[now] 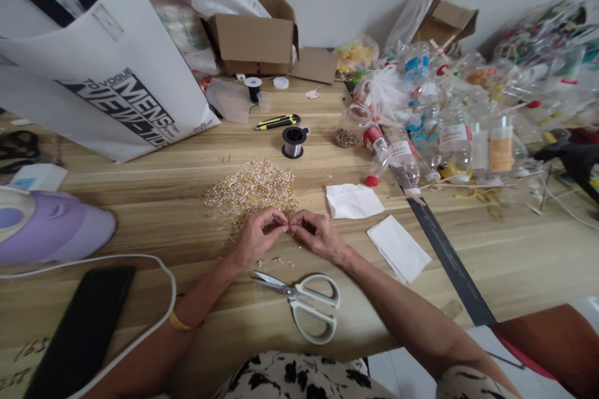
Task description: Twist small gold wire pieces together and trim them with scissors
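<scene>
My left hand (259, 234) and my right hand (316, 234) meet fingertip to fingertip over the wooden table (140, 212). Both are closed in a pinch on a small gold beaded piece (287, 225), too tiny to make out in detail. Just beyond them lies a heap of gold and white beaded bits (253, 190). A short beaded strand (274, 260) rests on the table under my wrists. Open scissors with pale green handles (304, 299) lie right in front of me.
A wire spool (293, 142), a utility knife (277, 121) and a jar of beads (350, 128) sit further back. Two white tissues (374, 218) lie to the right, cluttered plastic bottles (444, 124) beyond. A black phone (79, 330), white cable and purple object (51, 227) are left.
</scene>
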### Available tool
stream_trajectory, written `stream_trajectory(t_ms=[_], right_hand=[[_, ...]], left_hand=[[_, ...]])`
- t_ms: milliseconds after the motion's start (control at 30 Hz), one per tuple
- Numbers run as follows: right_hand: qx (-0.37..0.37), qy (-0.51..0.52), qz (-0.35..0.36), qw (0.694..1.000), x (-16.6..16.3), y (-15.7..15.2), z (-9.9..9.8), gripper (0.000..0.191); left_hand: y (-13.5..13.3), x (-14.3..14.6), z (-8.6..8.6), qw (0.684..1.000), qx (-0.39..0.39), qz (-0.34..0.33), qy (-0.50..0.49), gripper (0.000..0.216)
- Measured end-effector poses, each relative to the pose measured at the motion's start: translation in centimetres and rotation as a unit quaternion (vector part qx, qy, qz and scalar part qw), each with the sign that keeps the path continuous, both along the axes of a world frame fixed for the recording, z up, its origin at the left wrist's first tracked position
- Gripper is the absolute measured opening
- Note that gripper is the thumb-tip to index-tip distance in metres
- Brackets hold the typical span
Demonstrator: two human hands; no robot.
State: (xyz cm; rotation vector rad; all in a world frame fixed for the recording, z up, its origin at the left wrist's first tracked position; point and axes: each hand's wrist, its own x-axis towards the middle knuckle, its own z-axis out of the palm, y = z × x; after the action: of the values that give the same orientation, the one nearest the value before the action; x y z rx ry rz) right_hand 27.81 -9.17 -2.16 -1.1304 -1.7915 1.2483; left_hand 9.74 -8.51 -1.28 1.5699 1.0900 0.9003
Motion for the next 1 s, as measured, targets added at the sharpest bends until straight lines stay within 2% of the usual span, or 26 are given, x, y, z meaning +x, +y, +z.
stream_trajectory(t_ms=[167, 300, 500, 800, 1000], right_hand=[[0.0, 0.005, 0.015, 1.0, 0.12, 0.09, 0.02, 0.015], [-0.019, 0.022, 0.021, 0.999, 0.2, 0.2, 0.34, 0.017], [-0.052, 0.05, 0.008, 0.997, 0.21, 0.29, -0.06, 0.019], [-0.074, 0.071, 0.035, 0.994, 0.44, 0.56, -0.25, 0.024], [-0.083, 0.07, 0.057, 0.993, 0.64, 0.67, -0.09, 0.024]], left_hand=[[0.0, -0.02, 0.27, 1.0, 0.001, -0.001, 0.006, 0.014], [0.06, -0.23, 0.36, 0.997, 0.045, 0.005, 0.069, 0.019], [0.2, -0.38, 0.43, 0.988, 0.117, -0.013, 0.102, 0.013], [0.14, -0.29, 0.88, 0.994, 0.069, -0.023, 0.082, 0.008], [0.15, -0.31, 0.96, 0.992, 0.085, -0.028, 0.091, 0.008]])
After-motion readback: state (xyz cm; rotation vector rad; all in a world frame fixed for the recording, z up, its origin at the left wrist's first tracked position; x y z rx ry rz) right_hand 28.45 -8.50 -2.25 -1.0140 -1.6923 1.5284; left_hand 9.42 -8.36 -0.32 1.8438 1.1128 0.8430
